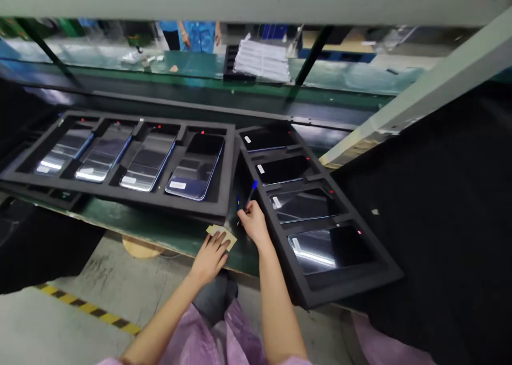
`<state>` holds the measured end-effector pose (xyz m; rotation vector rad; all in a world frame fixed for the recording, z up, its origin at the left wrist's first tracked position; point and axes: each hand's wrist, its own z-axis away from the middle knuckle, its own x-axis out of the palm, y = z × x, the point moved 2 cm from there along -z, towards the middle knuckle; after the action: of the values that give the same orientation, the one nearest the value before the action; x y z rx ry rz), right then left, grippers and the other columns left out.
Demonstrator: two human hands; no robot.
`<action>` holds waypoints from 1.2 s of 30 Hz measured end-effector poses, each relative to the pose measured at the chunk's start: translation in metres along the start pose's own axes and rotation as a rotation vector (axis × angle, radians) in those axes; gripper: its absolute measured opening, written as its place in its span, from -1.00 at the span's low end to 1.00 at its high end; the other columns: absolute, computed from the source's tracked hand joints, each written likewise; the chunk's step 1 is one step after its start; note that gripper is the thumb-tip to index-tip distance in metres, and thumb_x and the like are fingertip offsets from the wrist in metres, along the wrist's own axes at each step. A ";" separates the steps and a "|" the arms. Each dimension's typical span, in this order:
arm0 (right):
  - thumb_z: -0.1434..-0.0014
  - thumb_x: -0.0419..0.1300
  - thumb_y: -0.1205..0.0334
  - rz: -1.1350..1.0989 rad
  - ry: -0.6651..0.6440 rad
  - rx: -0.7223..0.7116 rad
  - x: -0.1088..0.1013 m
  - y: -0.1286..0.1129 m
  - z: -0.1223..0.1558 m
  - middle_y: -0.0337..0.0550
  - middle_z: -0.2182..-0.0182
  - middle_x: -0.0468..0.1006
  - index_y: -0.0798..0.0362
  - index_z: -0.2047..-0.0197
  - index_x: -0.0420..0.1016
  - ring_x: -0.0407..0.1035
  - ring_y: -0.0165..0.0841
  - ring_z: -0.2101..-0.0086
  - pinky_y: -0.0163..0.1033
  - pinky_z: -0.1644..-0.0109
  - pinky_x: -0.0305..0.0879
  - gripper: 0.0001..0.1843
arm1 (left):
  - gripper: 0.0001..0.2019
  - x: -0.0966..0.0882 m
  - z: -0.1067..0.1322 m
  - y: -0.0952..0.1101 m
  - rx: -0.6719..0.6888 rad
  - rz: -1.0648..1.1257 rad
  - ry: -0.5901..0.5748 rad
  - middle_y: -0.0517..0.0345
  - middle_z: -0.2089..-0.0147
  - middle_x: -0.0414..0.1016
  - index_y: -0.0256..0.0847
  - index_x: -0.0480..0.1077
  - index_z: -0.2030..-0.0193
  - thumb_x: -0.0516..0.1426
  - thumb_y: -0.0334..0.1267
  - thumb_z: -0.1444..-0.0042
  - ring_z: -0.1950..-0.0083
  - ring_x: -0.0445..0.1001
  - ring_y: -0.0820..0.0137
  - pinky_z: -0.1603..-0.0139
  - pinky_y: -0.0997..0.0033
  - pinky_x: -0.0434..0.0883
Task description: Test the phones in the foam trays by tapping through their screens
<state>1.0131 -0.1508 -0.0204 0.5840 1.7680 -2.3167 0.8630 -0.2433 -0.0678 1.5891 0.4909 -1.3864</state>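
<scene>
While the left hand [210,256] lies flat, fingers stretched out and loose, its fingertips press down on a small tan slip of paper [223,234] on the green surface [160,227], right at the near edge. Over to the right hand [253,224]: it is curled closed around a blue pen [252,190], pinched between thumb and fingers. The pen stands steeply tilted, its long axis running from the fingers up and away to the right, blue top end pointing toward the far side and the lower end pointing down at the surface just past the slip; whether the tip touches anything I cannot tell. The slip sits just left of the right hand and under the left one, so the two hands are close together with the paper between them. The pen rises in the narrow gap between two black foam trays. The left tray [224,194] lies lengthwise across the surface with four phones [196,168] in a row, screens up. The right tray [348,290] is angled toward the person, four dark phones stacked front to back, its near corner hanging past the edge. Far beyond, a pile of white sheets [262,60] and a person in blue [196,34].
</scene>
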 end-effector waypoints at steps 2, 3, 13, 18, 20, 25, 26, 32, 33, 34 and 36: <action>-0.06 0.04 0.04 -0.251 -0.012 -0.028 -0.001 0.016 0.028 -0.45 0.73 0.15 -0.01 0.54 0.08 0.13 -0.51 0.70 -0.40 0.61 0.07 -0.72 | -0.62 -0.004 0.014 -0.003 0.071 0.013 -0.018 -0.04 -0.26 0.20 -0.18 0.24 -0.16 -0.09 -0.27 -0.22 -0.34 0.02 0.22 -0.27 0.05 0.10; -0.09 0.00 -0.03 -0.335 -0.013 -0.034 0.000 0.024 0.040 -0.44 0.74 0.14 -0.01 0.57 0.06 0.10 -0.52 0.72 -0.40 0.64 0.04 -0.65 | -0.64 -0.006 0.018 -0.005 0.110 0.024 -0.021 -0.03 -0.26 0.20 -0.17 0.28 -0.13 -0.10 -0.28 -0.22 -0.33 0.03 0.24 -0.27 0.08 0.11; 0.07 0.22 -0.11 -0.329 -0.148 -0.110 0.037 0.061 0.055 -0.27 0.64 0.42 0.05 0.54 0.38 0.30 -0.46 0.60 -0.36 0.52 0.25 -0.63 | -0.50 -0.003 0.041 -0.035 0.175 -0.063 0.017 0.01 -0.28 0.15 -0.01 0.20 -0.20 0.03 -0.11 -0.09 -0.30 0.08 0.15 -0.24 0.06 0.09; 0.12 0.28 0.09 -0.221 -0.030 -0.176 0.050 0.059 0.054 -0.40 0.75 0.24 0.02 0.69 0.15 0.13 -0.54 0.69 -0.41 0.62 0.10 -0.61 | -0.49 0.001 0.042 -0.033 0.193 -0.107 0.115 0.00 -0.26 0.18 0.06 0.17 -0.22 0.03 -0.03 -0.09 -0.26 0.12 0.16 -0.22 0.13 0.07; 0.09 0.27 0.13 -0.181 0.018 -0.213 0.054 0.059 0.056 -0.41 0.76 0.22 0.01 0.70 0.10 0.11 -0.54 0.70 -0.40 0.62 0.10 -0.59 | -0.48 0.001 0.041 -0.032 0.188 -0.104 0.148 -0.01 -0.24 0.20 0.09 0.18 -0.21 0.03 0.01 -0.08 -0.25 0.13 0.17 -0.21 0.14 0.07; 0.07 0.17 0.27 -0.120 0.027 -0.343 0.057 0.050 0.061 -0.40 0.79 0.24 0.02 0.74 0.10 0.15 -0.54 0.72 -0.40 0.62 0.12 -0.65 | -0.48 0.002 0.040 -0.030 0.169 -0.079 0.137 -0.03 -0.26 0.16 0.05 0.22 -0.18 0.04 0.04 -0.05 -0.26 0.11 0.15 -0.21 0.14 0.05; 0.07 0.15 0.29 -0.116 0.030 -0.387 0.057 0.046 0.061 -0.41 0.80 0.23 0.03 0.75 0.10 0.14 -0.55 0.74 -0.41 0.63 0.11 -0.65 | -0.48 0.002 0.040 -0.030 0.163 -0.076 0.132 -0.04 -0.27 0.15 0.04 0.23 -0.17 0.05 0.03 -0.05 -0.27 0.10 0.15 -0.22 0.13 0.05; 0.07 0.11 0.34 -0.138 0.046 -0.447 0.059 0.032 0.062 -0.43 0.82 0.19 0.03 0.75 0.08 0.11 -0.57 0.75 -0.44 0.65 0.10 -0.66 | -0.51 0.000 0.041 -0.030 0.163 -0.056 0.119 -0.08 -0.27 0.12 0.03 0.23 -0.16 0.04 0.01 -0.07 -0.29 0.07 0.17 -0.21 0.11 0.06; 0.08 0.11 0.34 -0.135 0.044 -0.442 0.059 0.031 0.062 -0.43 0.82 0.18 0.03 0.75 0.07 0.10 -0.58 0.75 -0.44 0.65 0.09 -0.66 | -0.51 0.000 0.041 -0.030 0.166 -0.052 0.118 -0.08 -0.27 0.12 0.03 0.23 -0.16 0.04 0.01 -0.07 -0.29 0.07 0.17 -0.21 0.11 0.06; 0.08 0.11 0.34 -0.131 0.038 -0.440 0.059 0.031 0.062 -0.44 0.82 0.17 0.03 0.76 0.06 0.08 -0.58 0.75 -0.44 0.65 0.09 -0.66 | -0.51 0.000 0.041 -0.030 0.167 -0.047 0.118 -0.08 -0.28 0.12 0.02 0.24 -0.16 0.04 0.01 -0.07 -0.29 0.07 0.17 -0.21 0.11 0.06; 0.09 0.10 0.34 -0.113 0.028 -0.439 0.060 0.032 0.061 -0.44 0.82 0.14 0.03 0.76 0.03 0.05 -0.59 0.75 -0.45 0.65 0.08 -0.66 | -0.52 -0.001 0.041 -0.030 0.167 -0.036 0.114 -0.07 -0.28 0.12 0.01 0.25 -0.15 0.04 0.01 -0.07 -0.29 0.07 0.16 -0.22 0.11 0.06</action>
<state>0.9578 -0.2123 -0.0590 0.4498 2.2782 -1.8910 0.8167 -0.2624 -0.0753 1.8096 0.4844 -1.3993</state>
